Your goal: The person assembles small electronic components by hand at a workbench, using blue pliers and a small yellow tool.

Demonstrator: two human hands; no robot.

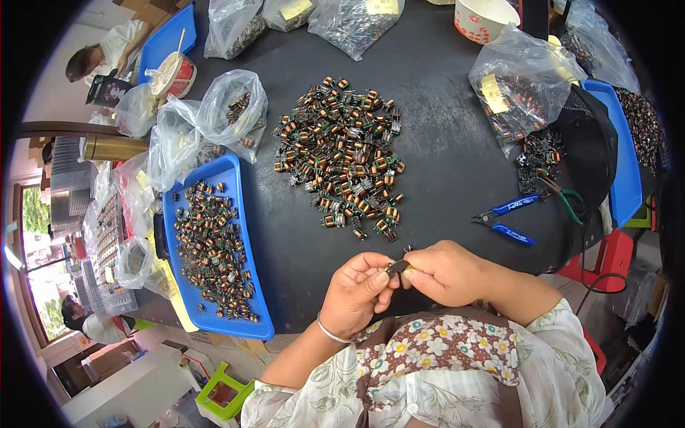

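Surface, dark (442,107), x1: carrying the whole stock in front of me.

Blue tray, L side (260,324), x1: lying lengthwise beside my L arm, holding a broad spread of copper-wound parts, qty unknown.

Pile (342,153), x1: copper-wound parts w/ dark bases, sitting loose mid-surface, no container, just beyond my hands.

Blue tray, far R (626,178), x1: showing only in part; seemingly holding more small dark/copper parts.

Clear bag, R (524,89), x1: bulging w/ parts, bearing a yellow label; a few loose parts (542,150) are lying by its lower edge.

Open bag, L (232,107), x1: gaping beyond the L tray, holding some wound parts.

Bag, far edge (357,21), x1: holding parts, yellow label on top.

Bowl, white w/ red pattern (485,21), x1: standing at far edge; contents I can't tell.

Hands, 1 pr: L hand (357,285) and R hand (444,271) are both closing fingertips on one item.

Cutters, blue handles (508,207), x1, & pliers, green handles (569,208), x1: lying R, untouched.

Small dark part (397,267), x1: I'm pinching it between both hands, nr. surface edge; exact type is hiding behind fingers. Step, my guess: fine two-handed handling of a single pc. Next move's prob. calling for L steadying, R making small, controlled fingertip adjustments.
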